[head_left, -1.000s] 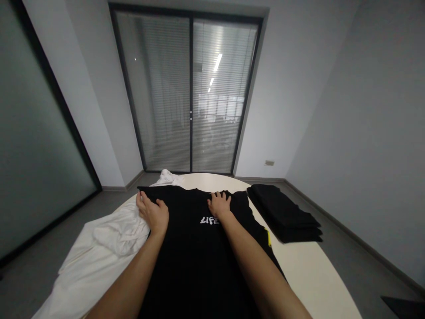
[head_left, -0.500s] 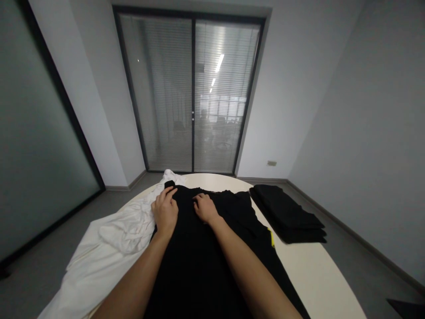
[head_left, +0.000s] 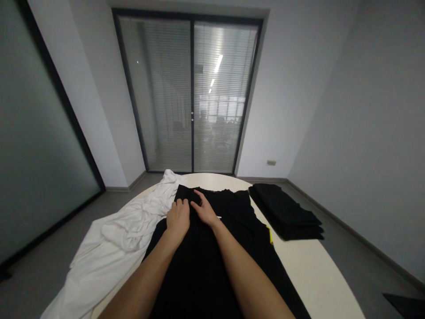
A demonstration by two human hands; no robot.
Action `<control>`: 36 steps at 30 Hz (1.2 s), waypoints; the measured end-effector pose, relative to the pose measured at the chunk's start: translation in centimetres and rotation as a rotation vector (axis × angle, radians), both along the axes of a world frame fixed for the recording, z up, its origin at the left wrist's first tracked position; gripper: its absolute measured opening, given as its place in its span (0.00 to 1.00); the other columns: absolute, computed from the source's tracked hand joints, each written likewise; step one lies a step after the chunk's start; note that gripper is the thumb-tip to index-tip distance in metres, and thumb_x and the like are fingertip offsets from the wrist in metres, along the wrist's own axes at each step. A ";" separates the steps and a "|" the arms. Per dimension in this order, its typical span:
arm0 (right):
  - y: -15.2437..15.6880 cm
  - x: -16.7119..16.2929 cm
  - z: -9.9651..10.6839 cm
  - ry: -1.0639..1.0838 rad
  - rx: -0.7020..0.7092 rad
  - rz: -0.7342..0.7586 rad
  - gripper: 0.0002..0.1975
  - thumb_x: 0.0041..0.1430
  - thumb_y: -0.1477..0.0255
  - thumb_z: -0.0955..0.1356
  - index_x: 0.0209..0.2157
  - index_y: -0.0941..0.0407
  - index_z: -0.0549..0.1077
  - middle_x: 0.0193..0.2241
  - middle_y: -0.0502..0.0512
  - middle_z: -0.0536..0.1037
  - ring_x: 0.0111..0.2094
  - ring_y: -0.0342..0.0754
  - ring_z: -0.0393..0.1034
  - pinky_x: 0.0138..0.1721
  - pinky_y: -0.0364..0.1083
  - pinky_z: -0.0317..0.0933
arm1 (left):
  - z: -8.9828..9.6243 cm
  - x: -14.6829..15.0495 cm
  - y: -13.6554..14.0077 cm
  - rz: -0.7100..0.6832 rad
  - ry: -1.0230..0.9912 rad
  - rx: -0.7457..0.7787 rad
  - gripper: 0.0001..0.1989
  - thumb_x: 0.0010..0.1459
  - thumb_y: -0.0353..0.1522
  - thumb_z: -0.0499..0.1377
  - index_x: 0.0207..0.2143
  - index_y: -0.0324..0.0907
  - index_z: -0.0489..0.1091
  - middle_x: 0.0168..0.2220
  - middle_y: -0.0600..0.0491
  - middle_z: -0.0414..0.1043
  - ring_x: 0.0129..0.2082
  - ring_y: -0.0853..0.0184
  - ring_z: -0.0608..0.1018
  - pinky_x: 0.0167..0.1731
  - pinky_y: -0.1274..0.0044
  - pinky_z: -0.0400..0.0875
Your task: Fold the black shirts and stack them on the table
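A black T-shirt (head_left: 199, 266) is spread over the table, its neckline at the far end. My left hand (head_left: 178, 217) is on its upper left part, fingers curled down into the cloth. Just to the right, my right hand (head_left: 204, 210) rests on the shirt with thumb and fingers apart. A small white mark shows beside my right wrist. At the shirt's right edge a yellow strip (head_left: 269, 235) sticks out.
Crumpled white cloth (head_left: 122, 235) covers the left side of the round pale table (head_left: 318, 270). A stack of folded black garments (head_left: 285, 210) lies at the right edge. Beyond the table are glass doors with blinds (head_left: 192, 97).
My left hand has moved right, nearer my right hand, and its fingers have curled. The shirt's upper left edge has shifted inward. My right hand's fingers have spread.
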State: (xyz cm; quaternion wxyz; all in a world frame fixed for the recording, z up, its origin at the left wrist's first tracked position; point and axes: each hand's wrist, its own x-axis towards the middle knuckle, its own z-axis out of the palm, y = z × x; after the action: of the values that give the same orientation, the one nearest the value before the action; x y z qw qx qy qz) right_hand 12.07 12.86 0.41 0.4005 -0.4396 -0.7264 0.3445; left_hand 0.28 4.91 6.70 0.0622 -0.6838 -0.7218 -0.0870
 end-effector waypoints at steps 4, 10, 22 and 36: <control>0.2 0.1 -0.2 0.037 0.054 0.039 0.22 0.60 0.77 0.62 0.55 0.54 0.72 0.56 0.54 0.73 0.55 0.48 0.68 0.61 0.51 0.58 | 0.2 -0.3 -0.3 -0.012 0.009 -0.132 0.18 0.57 0.24 0.56 0.51 0.37 0.69 0.46 0.36 0.75 0.46 0.52 0.79 0.40 0.69 0.71; 0.4 0.1 -0.4 0.013 -0.011 -0.028 0.23 0.60 0.75 0.63 0.57 0.56 0.70 0.54 0.57 0.75 0.54 0.50 0.69 0.59 0.53 0.60 | 1.1 -1.7 0.3 -0.067 -0.020 -0.319 0.11 0.52 0.34 0.64 0.39 0.42 0.76 0.42 0.40 0.79 0.43 0.51 0.81 0.38 0.69 0.72; 0.5 0.1 -1.3 0.033 0.076 -0.014 0.30 0.56 0.77 0.66 0.61 0.57 0.65 0.60 0.60 0.68 0.61 0.48 0.62 0.65 0.50 0.50 | 0.7 -8.5 -1.5 -0.016 0.001 -0.346 0.12 0.54 0.28 0.57 0.42 0.43 0.72 0.47 0.42 0.77 0.47 0.51 0.79 0.39 0.69 0.70; -2.6 -0.8 0.1 -0.636 0.155 -0.203 0.22 0.68 0.60 0.59 0.59 0.49 0.70 0.65 0.55 0.62 0.66 0.60 0.50 0.65 0.60 0.44 | -1.9 -4.9 -2.4 -0.138 0.040 0.066 0.18 0.62 0.30 0.51 0.53 0.38 0.69 0.53 0.41 0.71 0.54 0.56 0.73 0.52 0.67 0.66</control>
State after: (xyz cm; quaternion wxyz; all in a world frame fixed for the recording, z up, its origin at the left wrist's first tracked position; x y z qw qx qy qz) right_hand 11.29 10.23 0.47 0.2184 -0.5632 -0.7916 0.0922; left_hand -4.63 2.51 4.78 0.0928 -0.7312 -0.6682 -0.1014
